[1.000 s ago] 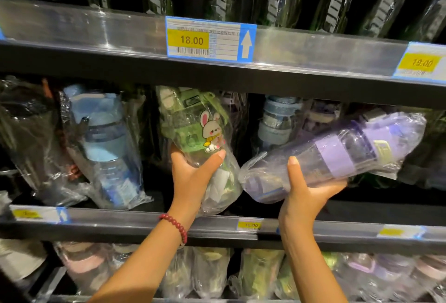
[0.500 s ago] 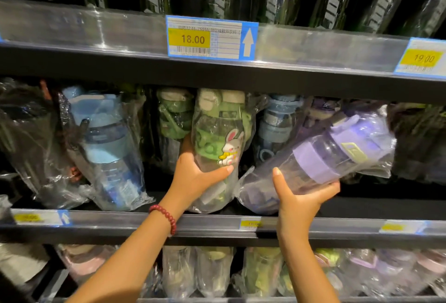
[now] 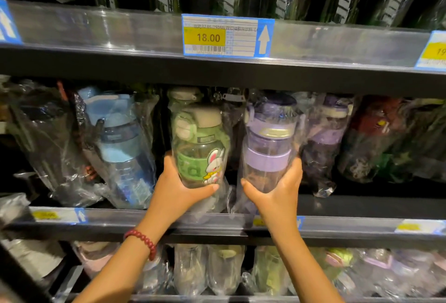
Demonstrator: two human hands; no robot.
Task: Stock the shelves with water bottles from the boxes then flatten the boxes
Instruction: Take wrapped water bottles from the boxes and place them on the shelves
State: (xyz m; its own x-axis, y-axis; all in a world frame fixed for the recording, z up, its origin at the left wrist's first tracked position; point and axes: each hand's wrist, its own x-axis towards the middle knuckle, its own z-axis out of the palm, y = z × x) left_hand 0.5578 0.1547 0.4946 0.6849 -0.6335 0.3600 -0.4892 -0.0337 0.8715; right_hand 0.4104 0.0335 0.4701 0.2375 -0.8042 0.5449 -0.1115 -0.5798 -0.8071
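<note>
- At the far left of the dark metal middle shelf [image 3: 362,208], a pale blue plastic bottle in a crinkled clear bag [image 3: 120,143] leaned to one side, touched by neither hand.
- The left hand [image 3: 179,189], with a red bead bracelet [image 3: 142,242] at its wrist, curled around the lower body of the green-banded clear plastic bottle with a rabbit picture [image 3: 201,148], thumb across the front. That bottle stood upright in its bag at the shelf's front edge.
- Just beside it, the right hand [image 3: 277,190] cupped the base of the purple-banded clear plastic bottle in a clear bag [image 3: 268,143], fingers wrapped around its right side, thumb at the front. It also stood upright.
- Both bottles looked empty, so probably light and stiff, but the loose film likely slides over the hard wall. A hold low on the body, squeezing through the film, seemed safest.
- To the right, darker bagged bottles [image 3: 376,138] crowded the row.
- Above, a yellow-and-blue price label reading 18.00 [image 3: 228,36] sat on the upper rail.
</note>
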